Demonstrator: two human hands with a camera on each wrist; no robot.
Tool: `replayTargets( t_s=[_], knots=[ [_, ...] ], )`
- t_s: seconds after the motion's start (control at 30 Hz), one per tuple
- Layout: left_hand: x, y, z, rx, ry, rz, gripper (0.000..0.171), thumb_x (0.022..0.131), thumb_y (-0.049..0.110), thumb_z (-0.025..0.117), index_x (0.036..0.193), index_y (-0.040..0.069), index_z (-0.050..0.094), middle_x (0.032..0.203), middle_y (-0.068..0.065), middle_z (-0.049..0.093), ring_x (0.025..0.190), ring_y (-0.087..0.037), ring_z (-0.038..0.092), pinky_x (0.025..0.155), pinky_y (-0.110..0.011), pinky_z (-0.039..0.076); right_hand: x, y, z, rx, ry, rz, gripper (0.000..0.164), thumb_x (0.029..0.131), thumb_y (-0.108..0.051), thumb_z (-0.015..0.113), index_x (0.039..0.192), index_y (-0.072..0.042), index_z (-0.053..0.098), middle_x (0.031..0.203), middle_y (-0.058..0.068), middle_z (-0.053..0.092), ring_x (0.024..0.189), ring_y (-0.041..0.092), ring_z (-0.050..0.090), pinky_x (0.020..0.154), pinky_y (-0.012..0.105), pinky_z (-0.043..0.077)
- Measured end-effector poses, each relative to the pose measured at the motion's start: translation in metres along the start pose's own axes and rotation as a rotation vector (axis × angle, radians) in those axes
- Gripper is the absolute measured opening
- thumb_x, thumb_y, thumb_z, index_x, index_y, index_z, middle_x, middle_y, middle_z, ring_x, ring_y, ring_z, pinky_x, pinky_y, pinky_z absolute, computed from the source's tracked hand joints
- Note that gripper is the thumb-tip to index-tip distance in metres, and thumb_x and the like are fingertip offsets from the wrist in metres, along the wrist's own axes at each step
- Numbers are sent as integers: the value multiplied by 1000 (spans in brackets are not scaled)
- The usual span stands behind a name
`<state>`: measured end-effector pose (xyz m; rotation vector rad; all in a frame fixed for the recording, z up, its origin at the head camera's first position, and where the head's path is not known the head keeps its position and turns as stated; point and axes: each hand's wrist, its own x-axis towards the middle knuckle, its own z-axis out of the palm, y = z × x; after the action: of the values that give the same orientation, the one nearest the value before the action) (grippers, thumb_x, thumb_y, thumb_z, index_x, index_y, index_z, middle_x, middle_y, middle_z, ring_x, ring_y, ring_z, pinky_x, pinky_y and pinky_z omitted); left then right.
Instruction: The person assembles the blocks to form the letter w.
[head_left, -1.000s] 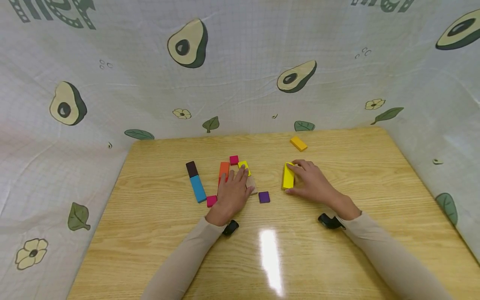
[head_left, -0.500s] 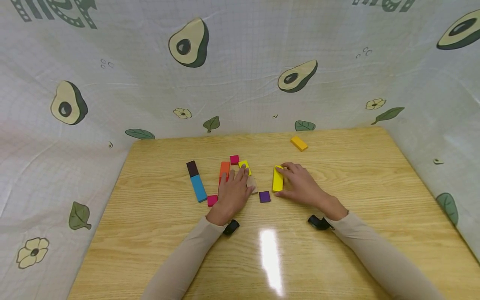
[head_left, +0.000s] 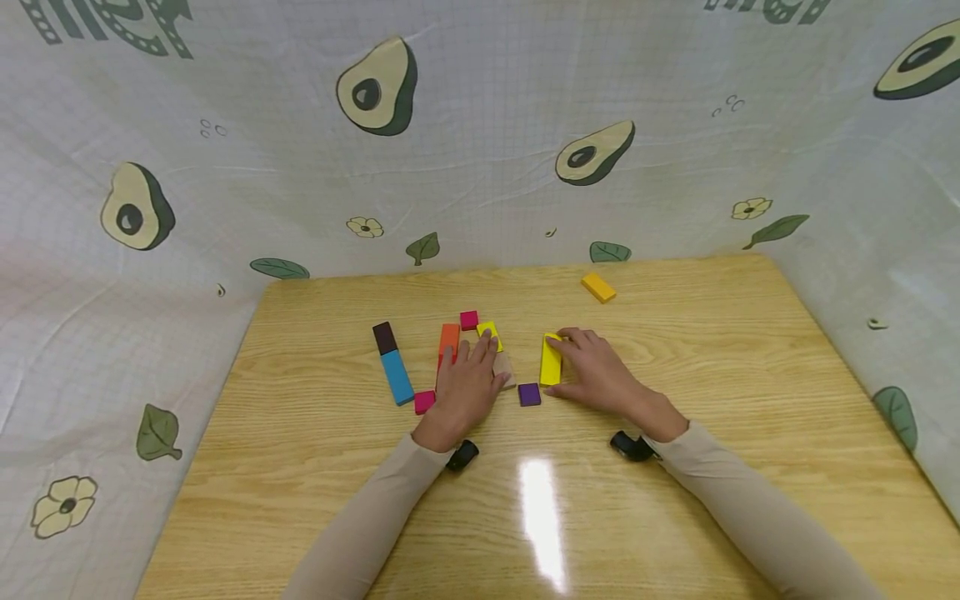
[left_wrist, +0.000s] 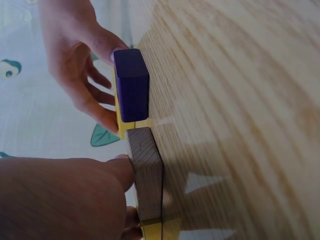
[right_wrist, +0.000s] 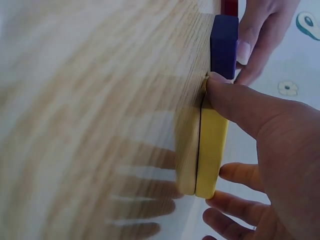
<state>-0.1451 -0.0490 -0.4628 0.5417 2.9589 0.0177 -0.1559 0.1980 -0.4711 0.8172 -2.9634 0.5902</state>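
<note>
In the head view my right hand [head_left: 596, 375] holds a long yellow block [head_left: 551, 362] flat on the table, its thumb at the near end and fingertips at the far end. The right wrist view shows the thumb against one end of that block [right_wrist: 212, 150] and fingers at the other. Just left of its near end lies a small purple block [head_left: 529, 394]. My left hand [head_left: 467, 392] rests with extended fingers over a group of blocks. It partly covers a bare wooden block [head_left: 504, 371], a shorter yellow block [head_left: 491, 337] and a red block [head_left: 444, 363].
An orange block [head_left: 449, 336] adjoins the red one. Pink blocks lie behind [head_left: 468, 320] and left [head_left: 424, 402] of my left hand. Farther left, a dark brown block [head_left: 385, 337] meets a blue block [head_left: 397, 377]. An amber block [head_left: 598, 287] lies near the table's back edge.
My right hand has moved left across the table with the long yellow block, which now lies closer to the purple and bare wooden blocks. The left hand has stayed in place.
</note>
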Motion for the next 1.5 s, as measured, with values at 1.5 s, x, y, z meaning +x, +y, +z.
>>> replayTargets(
  t_s=[1.5],
  knots=[
    [-2,-1,0,2,4,1,66,113,48,45,167,13,35,174,-3,29,153,-35,38,126,-55,26,47,94,-65,-22,-123,46,71,97,-9,71,158,9,40,167,32,28,148,58,31,115,76,27]
  ],
)
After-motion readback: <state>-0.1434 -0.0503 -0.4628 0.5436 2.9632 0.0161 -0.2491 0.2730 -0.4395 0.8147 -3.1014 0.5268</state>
